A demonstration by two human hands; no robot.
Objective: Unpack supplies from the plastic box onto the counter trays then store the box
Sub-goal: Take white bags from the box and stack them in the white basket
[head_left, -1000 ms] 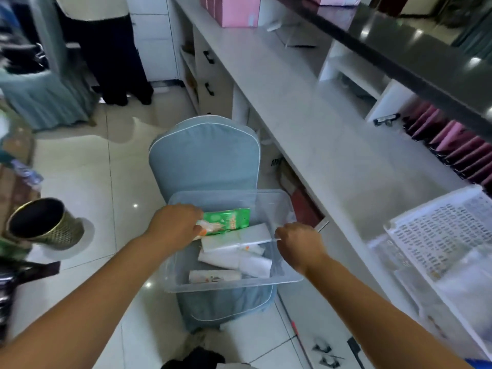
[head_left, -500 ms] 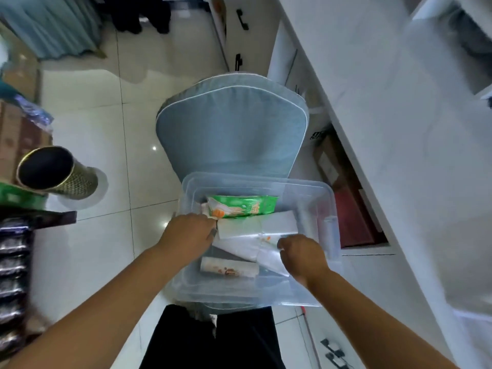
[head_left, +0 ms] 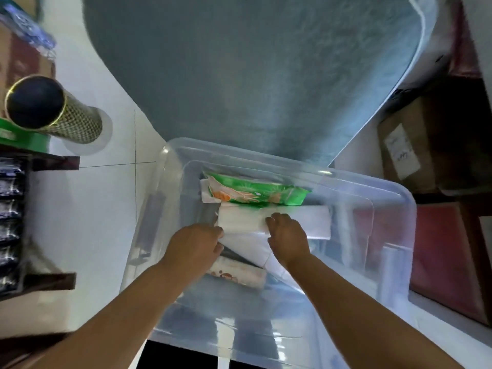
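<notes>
A clear plastic box (head_left: 394,209) sits on a blue-grey padded chair (head_left: 239,75). Inside lie a green packet (head_left: 255,194), a flat white pack (head_left: 314,222), more white packs under it, and a small roll with orange print (head_left: 239,275). Both of my hands are inside the box. My left hand (head_left: 195,246) curls its fingers round the left end of the white packs. My right hand (head_left: 288,235) grips the flat white pack from above, near its middle. My fingertips are hidden under the packs.
A gold mesh bin (head_left: 53,110) stands on the tiled floor at the left, beside a dark rack of packets (head_left: 13,209). Cardboard boxes (head_left: 415,145) and a red box (head_left: 450,257) fill the space under the counter at the right.
My head has leaned in and down, so the box fills the view. My right hand has moved up onto the flat white pack. My left hand stays at the packs' left end.
</notes>
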